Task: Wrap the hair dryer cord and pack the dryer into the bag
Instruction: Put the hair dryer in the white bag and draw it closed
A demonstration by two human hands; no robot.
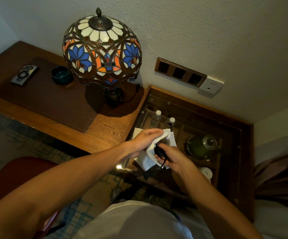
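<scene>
Head view, left hand: the left hand (144, 142) lies over the upper left edge of the white bag (167, 138), fingers curled onto the cloth, likely to hold the mouth open and steady

Head view, right hand: the right hand (170, 158) sits right of centre in the frame, fingers closed round a bundle of black cord (159, 151) at the bag's mouth, seemingly feeding it in

Head view, dryer: the dryer body cannot be told apart; a dark shape shows inside the bag opening, so it is probably already in, but that is a judgement

Head view, cord tail: a black piece hangs below the bag, lower centre; whether it is the plug is unclear

Head view, drawstring: a thin black loop (170, 126) stands at the bag's top, slack, so the bag is not yet drawn closed

Head view, support: the bag is held above a glass-topped side bench (243, 135) on the right, with 2 bottles and a green kettle (202, 146) under the glass

Head view, surroundings: a stained-glass lamp (101, 45) stands on the wooden bench at upper left, well apart from the hands

Stage: packing looks nearly done; the loose cord and the drawstring remain
</scene>
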